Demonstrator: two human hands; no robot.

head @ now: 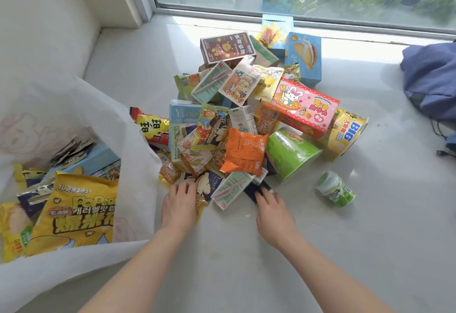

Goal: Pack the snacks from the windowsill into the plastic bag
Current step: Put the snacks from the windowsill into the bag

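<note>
Left grip (180, 204), right grip (271, 205): both spread flat on colourful foil snack-packet heap (243, 151), frame centre. Probably light, slippery (boxes (306, 108) stiffer); scoop from underneath.

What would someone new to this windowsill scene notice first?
A heap of colourful snack packets and boxes fills the mid-windowsill, a pink rabbit-printed cardboard box on its right. At left, a white plastic bag holds a yellow popcorn bag; the left hand and right hand touch the heap's near edge.
</note>
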